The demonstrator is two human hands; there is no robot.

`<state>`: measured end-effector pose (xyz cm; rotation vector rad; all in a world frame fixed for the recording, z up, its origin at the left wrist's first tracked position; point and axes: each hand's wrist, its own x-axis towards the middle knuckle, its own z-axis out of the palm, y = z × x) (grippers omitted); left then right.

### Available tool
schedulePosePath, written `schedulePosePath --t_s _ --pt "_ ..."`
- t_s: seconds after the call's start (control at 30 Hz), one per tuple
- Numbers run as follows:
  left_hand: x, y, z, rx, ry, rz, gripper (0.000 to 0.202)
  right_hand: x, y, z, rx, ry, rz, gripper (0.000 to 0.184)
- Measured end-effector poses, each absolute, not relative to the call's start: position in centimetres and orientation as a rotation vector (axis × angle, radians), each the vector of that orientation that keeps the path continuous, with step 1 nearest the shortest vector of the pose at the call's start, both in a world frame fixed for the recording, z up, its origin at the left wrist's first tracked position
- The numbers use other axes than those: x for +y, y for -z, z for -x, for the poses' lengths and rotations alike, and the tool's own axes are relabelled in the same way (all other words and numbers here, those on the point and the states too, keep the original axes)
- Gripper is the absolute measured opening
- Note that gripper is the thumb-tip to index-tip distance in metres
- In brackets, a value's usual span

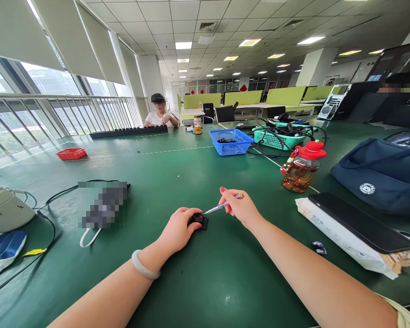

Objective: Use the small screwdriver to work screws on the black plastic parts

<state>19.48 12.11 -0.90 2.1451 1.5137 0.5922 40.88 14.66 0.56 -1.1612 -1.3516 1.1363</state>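
1. Left hand (181,228) — thumb and fingers pinching a small black part (199,219).
2. Black part: on the green counter (198,278), between both hands; fine detail too small to tell.
3. Right hand (238,207) — thumb and fingers pinching a slim, clear-handled tool (219,207), shaft slanting down to the part; tip contact cannot be told.
4. Handling, as judged: part best braced flat, left fingertips clear of the tip's line, pressure light and along the shaft.
5. Soft white pack (338,241), black phone (362,221) on top; right side.
6. Red-lidded jar (299,175), amber contents.
7. Blue basket (234,148); green basket (275,140) beyond, with cables.
8. Seated co-worker (154,119), far end.
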Motion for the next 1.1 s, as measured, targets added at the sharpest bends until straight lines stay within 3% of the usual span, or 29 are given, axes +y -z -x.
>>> schedulePosePath --t_s 0.3,0.7,1.1 --pt "11.7 0.6 -19.4 1.504 -0.583 -2.150 0.036 15.4 -0.1 -41.3 -1.147 -1.317 1.224 0.059" --pt "11.9 0.8 -19.4 1.493 -0.594 -2.150 0.037 14.8 -0.7 -40.9 -1.277 -1.122 1.341 0.060" --pt "12.0 0.9 -19.4 1.484 -0.603 -2.189 0.030 12.4 -1.2 -40.2 -1.802 -0.924 0.922 0.047"
